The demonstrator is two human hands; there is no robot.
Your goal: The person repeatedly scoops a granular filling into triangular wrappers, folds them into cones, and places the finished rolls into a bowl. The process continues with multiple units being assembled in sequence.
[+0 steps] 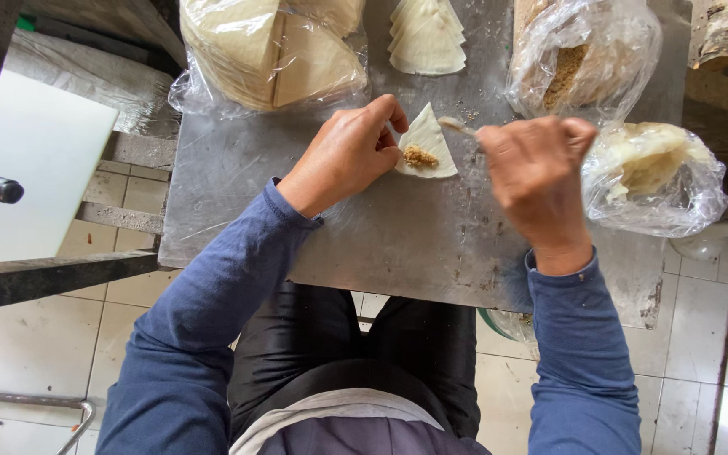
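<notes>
Pinning filled wrapper (428, 143), left hand (349, 156)

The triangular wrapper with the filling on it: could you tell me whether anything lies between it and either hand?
Nothing visible does. The left hand already touches the triangular wrapper at its left edge, and the right hand holds a thin stick whose tip reaches over it.
</notes>
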